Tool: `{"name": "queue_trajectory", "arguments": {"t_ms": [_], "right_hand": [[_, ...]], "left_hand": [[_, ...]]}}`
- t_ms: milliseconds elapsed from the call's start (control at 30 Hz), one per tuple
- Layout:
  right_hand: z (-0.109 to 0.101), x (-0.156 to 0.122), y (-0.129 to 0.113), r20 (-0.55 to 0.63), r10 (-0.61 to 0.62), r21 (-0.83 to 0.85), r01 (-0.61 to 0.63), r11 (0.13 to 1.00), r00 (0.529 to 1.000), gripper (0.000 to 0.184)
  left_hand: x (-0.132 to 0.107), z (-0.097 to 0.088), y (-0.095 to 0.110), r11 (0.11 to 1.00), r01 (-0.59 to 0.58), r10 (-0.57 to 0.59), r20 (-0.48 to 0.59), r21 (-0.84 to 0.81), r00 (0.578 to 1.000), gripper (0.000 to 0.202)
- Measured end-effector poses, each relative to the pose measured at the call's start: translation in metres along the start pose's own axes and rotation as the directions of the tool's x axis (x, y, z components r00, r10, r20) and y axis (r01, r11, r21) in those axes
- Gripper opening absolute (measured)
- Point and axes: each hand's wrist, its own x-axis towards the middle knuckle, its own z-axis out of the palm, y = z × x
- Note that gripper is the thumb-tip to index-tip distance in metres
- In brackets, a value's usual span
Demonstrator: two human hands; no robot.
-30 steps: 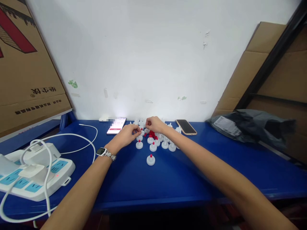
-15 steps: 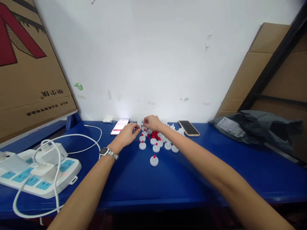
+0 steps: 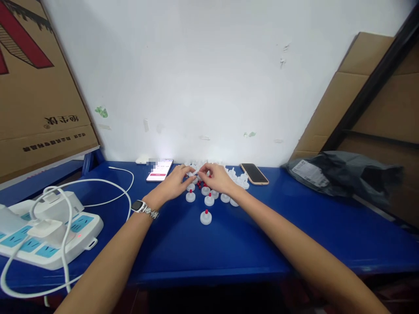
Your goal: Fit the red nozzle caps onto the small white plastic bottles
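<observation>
My left hand (image 3: 176, 181) is closed on a white nozzle cap (image 3: 192, 173), which is tipped on its side with its spout toward the right. My right hand (image 3: 216, 176) pinches at the spout end; whether a small red tip is between those fingers is hidden. Below the hands several white caps wear red tips, among them a front cap (image 3: 206, 218), a left cap (image 3: 190, 197) and a middle cap (image 3: 209, 200). Loose red tips (image 3: 199, 185) lie between the hands, partly covered. More white caps (image 3: 242, 181) without red tips crowd behind and right of my right hand.
A lit phone (image 3: 159, 170) lies left of the hands, a dark-screened phone (image 3: 254, 173) to the right. A white power strip (image 3: 55, 257) with looping cables takes up the left side. A grey plastic parcel (image 3: 343, 174) rests at right. Cardboard (image 3: 42, 100) leans at left.
My left hand has taken hold of a white cap and tilted it. My right hand has come back toward me from the far caps and meets the left. The view has shifted slightly.
</observation>
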Motion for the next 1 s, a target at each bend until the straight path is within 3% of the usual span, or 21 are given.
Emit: {"name": "queue_trajectory", "arguments": {"t_ms": [100, 200, 433, 533, 633, 733, 800, 867, 1000], "right_hand": [[0.003, -0.003, -0.001, 0.113, -0.001, -0.303, 0.035, 0.952, 0.994, 0.016], [0.005, 0.0, -0.004, 0.194, 0.033, -0.444, 0.058, 0.894, 0.98, 0.019], [0.01, 0.011, -0.002, 0.242, 0.177, -0.523, -0.026, 0.852, 0.954, 0.008], [0.009, 0.01, 0.002, 0.233, 0.179, -0.489, -0.044, 0.871, 0.956, 0.006], [0.004, 0.008, 0.004, 0.131, 0.121, -0.353, -0.068, 0.933, 0.984, 0.009], [-0.003, 0.006, 0.005, 0.002, 0.132, 0.048, -0.132, 0.99, 0.991, 0.007], [-0.006, 0.004, 0.007, -0.032, 0.18, 0.382, -0.154, 0.911, 0.983, 0.011], [-0.008, 0.001, 0.007, -0.049, 0.223, 0.615, -0.147, 0.775, 0.974, 0.017], [-0.008, -0.006, 0.004, -0.008, 0.257, 0.8, -0.148, 0.582, 0.966, 0.024]], "left_hand": [[0.0, -0.001, -0.001, 1.0, 0.02, -0.02, -0.035, 0.008, 0.999, 0.036], [0.001, -0.003, 0.002, 1.0, 0.023, -0.023, -0.033, 0.005, 0.999, 0.034], [-0.001, -0.003, 0.01, 0.997, 0.076, -0.074, 0.045, -0.031, 0.996, 0.037], [-0.001, -0.003, 0.011, 0.997, 0.072, -0.071, 0.048, -0.024, 0.996, 0.039], [0.0, -0.003, 0.014, 0.997, 0.072, -0.071, 0.048, -0.03, 0.996, 0.04], [0.0, -0.003, 0.019, 0.994, 0.09, -0.086, 0.071, -0.056, 0.994, 0.04], [0.0, -0.002, 0.024, 0.992, 0.095, -0.087, 0.091, -0.08, 0.992, 0.039], [0.0, 0.0, 0.028, 0.992, 0.082, -0.071, 0.105, -0.101, 0.992, 0.038], [0.0, 0.002, 0.035, 0.991, 0.056, -0.043, 0.105, -0.124, 0.994, 0.037]]}}
